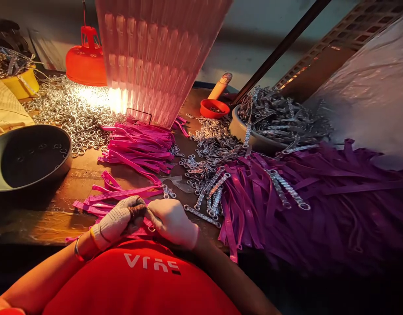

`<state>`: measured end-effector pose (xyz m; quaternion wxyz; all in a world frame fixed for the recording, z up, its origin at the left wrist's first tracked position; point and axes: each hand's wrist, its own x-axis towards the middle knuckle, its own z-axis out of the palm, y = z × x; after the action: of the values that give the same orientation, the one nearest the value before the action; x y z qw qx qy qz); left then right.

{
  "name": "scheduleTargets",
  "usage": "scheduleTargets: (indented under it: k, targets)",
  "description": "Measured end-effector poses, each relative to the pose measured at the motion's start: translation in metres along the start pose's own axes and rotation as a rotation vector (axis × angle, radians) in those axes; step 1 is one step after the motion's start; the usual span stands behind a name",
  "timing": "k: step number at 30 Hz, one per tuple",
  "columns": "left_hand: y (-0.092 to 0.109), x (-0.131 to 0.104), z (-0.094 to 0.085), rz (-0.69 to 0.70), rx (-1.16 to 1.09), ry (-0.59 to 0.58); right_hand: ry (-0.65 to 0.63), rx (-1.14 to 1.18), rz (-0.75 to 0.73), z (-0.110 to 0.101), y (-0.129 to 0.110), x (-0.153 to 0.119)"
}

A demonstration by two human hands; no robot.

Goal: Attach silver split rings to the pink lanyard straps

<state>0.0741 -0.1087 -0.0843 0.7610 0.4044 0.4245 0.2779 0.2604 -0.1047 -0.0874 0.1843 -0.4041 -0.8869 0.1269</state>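
Red shirt (132,286) fabric occupies the near edge, beyond which the gloved left hand (118,218) and gloved right hand (173,220) meet, fingers curled closed, held item not discernible, while pink straps (122,193) lie just beyond and short metal chains (202,215) lie to the right.

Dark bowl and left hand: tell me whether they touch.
Apart. The head view shows tabletop lying between the left hand and the dark bowl.

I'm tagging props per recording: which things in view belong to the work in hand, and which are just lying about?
Likely part of the work (the held piece is mostly hidden):
- pink straps
- purple straps
- metal rings
- metal chain strips

Probably just lying about:
- brown paper
- yellow tub
- red bowl
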Motion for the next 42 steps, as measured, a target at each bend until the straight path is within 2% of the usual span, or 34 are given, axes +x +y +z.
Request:
scheduleTargets:
  k: [3,5,7,10,11,12,14,16,19,22,24,26,29,31,34,37,40,42]
  targets:
    - [0.003,0.012,0.000,-0.062,-0.184,-0.033,0.233,-0.052,0.103,0.016,-0.004,-0.006]
    - [0.007,0.026,-0.002,-0.055,-0.154,-0.059,0.257,0.055,0.217,0.020,-0.001,-0.008]
    - [0.015,0.046,-0.007,0.056,0.105,-0.033,0.234,0.176,0.367,0.017,0.008,-0.009]
    - [0.034,0.091,-0.014,0.363,0.837,0.074,0.337,0.294,0.568,0.006,0.027,-0.008]
    - [0.041,0.107,-0.015,0.406,1.100,0.082,0.390,0.325,0.603,0.004,0.033,-0.007]
    - [0.046,0.122,-0.015,0.392,1.306,0.064,0.429,0.349,0.612,0.003,0.039,-0.007]
    - [0.053,0.148,-0.012,0.324,1.486,0.023,0.456,0.351,0.570,0.004,0.046,-0.006]
    - [0.055,0.162,-0.007,0.263,1.503,0.011,0.446,0.299,0.517,0.008,0.052,-0.006]
    - [0.053,0.163,-0.003,0.231,1.509,0.054,0.431,0.227,0.505,0.013,0.056,-0.006]
    - [0.053,0.143,-0.009,0.272,1.472,0.150,0.427,0.183,0.477,0.010,0.053,-0.001]
    - [0.053,0.122,-0.015,0.289,1.344,0.209,0.432,0.156,0.406,0.006,0.047,0.005]
    - [0.051,0.098,-0.020,0.278,1.017,0.206,0.420,0.162,0.330,0.001,0.038,0.012]
    - [0.042,0.067,-0.022,0.218,0.442,0.133,0.346,0.126,0.277,-0.002,0.024,0.025]
    - [0.036,0.053,-0.021,0.171,0.253,0.123,0.277,0.004,0.270,-0.002,0.016,0.032]
    - [0.029,0.042,-0.015,0.117,0.089,0.144,0.175,-0.198,0.226,0.000,0.010,0.036]
    - [0.022,0.031,-0.006,0.074,-0.094,0.116,0.178,-0.228,0.116,0.002,0.007,0.026]
    - [0.008,0.023,0.001,0.124,-0.152,0.070,0.218,-0.257,-0.002,0.006,0.012,0.014]
    - [-0.005,0.020,0.000,0.187,-0.219,0.092,0.200,-0.341,-0.051,0.010,0.018,0.010]
